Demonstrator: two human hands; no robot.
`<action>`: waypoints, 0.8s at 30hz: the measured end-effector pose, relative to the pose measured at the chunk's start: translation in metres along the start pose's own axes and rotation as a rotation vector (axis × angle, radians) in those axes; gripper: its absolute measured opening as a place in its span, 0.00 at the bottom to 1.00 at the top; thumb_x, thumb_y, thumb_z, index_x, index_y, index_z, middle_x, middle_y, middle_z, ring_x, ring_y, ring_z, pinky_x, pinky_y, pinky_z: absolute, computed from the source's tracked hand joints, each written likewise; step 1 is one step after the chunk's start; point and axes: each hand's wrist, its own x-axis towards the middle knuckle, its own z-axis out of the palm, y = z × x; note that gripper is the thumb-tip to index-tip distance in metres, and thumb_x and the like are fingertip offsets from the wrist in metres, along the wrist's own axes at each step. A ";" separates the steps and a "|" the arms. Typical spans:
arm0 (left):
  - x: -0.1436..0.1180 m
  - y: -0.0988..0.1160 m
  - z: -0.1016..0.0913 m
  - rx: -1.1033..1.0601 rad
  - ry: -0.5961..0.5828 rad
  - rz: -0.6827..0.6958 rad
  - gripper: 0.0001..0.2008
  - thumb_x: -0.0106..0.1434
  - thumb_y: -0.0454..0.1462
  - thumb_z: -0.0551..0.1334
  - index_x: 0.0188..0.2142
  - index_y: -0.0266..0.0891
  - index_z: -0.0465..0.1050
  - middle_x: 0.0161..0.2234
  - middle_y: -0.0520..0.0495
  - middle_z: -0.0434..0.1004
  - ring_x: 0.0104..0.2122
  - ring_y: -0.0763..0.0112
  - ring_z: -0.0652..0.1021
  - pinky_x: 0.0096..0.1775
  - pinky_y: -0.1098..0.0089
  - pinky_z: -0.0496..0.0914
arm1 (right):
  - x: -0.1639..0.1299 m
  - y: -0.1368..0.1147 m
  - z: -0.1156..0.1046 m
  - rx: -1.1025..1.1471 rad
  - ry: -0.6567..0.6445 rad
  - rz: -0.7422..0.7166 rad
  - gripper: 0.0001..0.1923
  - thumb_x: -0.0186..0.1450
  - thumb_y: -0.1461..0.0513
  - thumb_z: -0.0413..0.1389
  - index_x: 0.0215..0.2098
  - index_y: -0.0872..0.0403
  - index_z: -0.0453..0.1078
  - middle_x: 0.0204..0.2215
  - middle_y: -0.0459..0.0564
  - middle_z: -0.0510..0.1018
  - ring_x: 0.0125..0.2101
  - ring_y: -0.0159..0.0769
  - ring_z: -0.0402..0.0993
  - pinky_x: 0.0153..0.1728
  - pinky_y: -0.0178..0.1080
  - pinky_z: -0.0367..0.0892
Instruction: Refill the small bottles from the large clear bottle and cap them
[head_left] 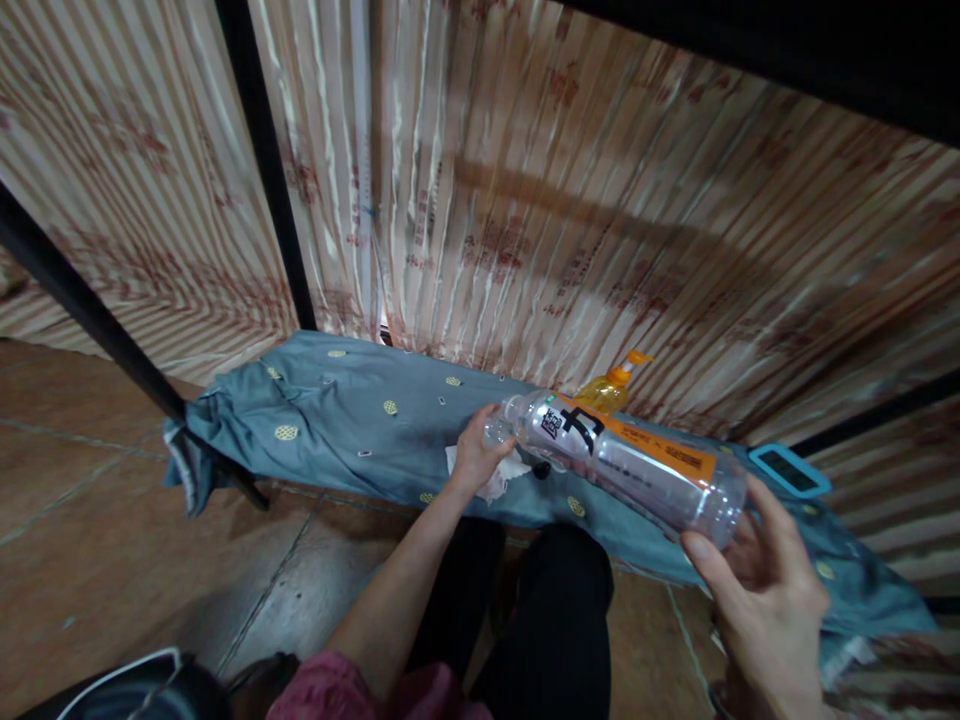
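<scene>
Bottle [630, 465], right hand [757, 590], left hand [476, 455] gripping

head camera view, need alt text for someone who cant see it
A person holds a clear plastic bottle lying sideways between both hands: the right hand cups its base and the left hand grips its cap end. Under it lie a white tissue and a blue-grey patterned cloth; an orange pump bottle stands before a striped curtain.

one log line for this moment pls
left hand: on neck of clear bottle | right hand: holds bottle base | bottle: lying tilted above blue cloth | behind: orange pump bottle
</scene>
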 end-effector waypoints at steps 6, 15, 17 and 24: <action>0.000 -0.002 0.000 0.021 0.000 0.008 0.27 0.51 0.35 0.70 0.52 0.40 0.70 0.50 0.45 0.78 0.51 0.60 0.78 0.56 0.58 0.70 | 0.000 0.000 -0.001 -0.005 -0.007 0.002 0.46 0.52 0.53 0.69 0.65 0.54 0.60 0.56 0.62 0.74 0.50 0.53 0.77 0.51 0.54 0.71; 0.000 0.002 -0.001 0.036 -0.009 -0.008 0.27 0.51 0.35 0.70 0.51 0.40 0.70 0.50 0.44 0.78 0.51 0.59 0.77 0.56 0.58 0.70 | 0.000 0.000 -0.001 -0.012 -0.009 0.001 0.46 0.52 0.54 0.69 0.65 0.52 0.60 0.57 0.60 0.74 0.50 0.54 0.77 0.51 0.54 0.72; 0.000 0.003 -0.001 0.039 -0.008 -0.010 0.27 0.51 0.34 0.70 0.51 0.40 0.70 0.50 0.44 0.78 0.51 0.59 0.78 0.56 0.58 0.70 | 0.000 -0.001 -0.001 -0.016 -0.014 0.003 0.46 0.52 0.54 0.69 0.65 0.53 0.60 0.57 0.60 0.74 0.50 0.54 0.76 0.51 0.54 0.71; 0.000 0.005 -0.002 0.066 -0.018 -0.014 0.27 0.51 0.34 0.69 0.52 0.36 0.69 0.50 0.42 0.78 0.51 0.58 0.77 0.56 0.58 0.70 | 0.000 -0.002 -0.001 0.010 -0.026 -0.012 0.44 0.52 0.56 0.69 0.64 0.51 0.61 0.57 0.58 0.74 0.50 0.52 0.76 0.52 0.53 0.71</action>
